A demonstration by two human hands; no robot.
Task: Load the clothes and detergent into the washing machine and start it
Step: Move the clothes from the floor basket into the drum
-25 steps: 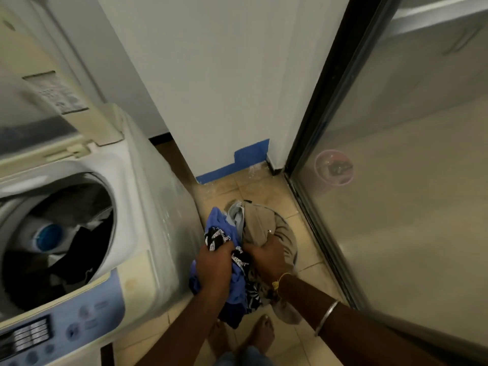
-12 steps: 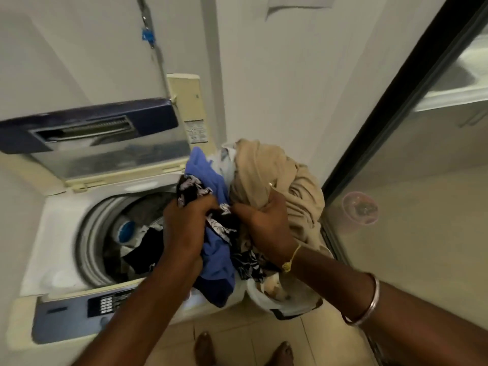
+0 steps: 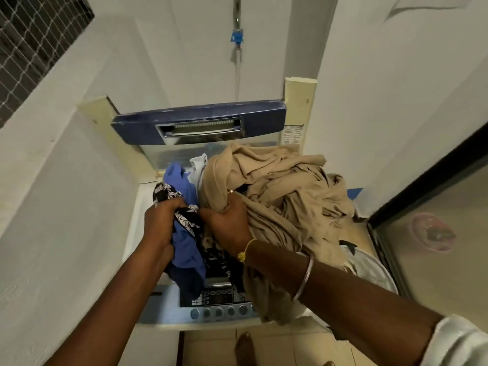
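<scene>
Left hand clenched on blue and patterned garments | right hand fisted in beige cloth, keeping bundle of clothes together | poised over washing machine, lid raised at 12 o'clock, ready to drop.

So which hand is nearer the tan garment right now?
Right. The right hand is gripping the tan garment itself, while the left hand sits beside it to the left, clutching the blue cloth and patterned piece.
</scene>
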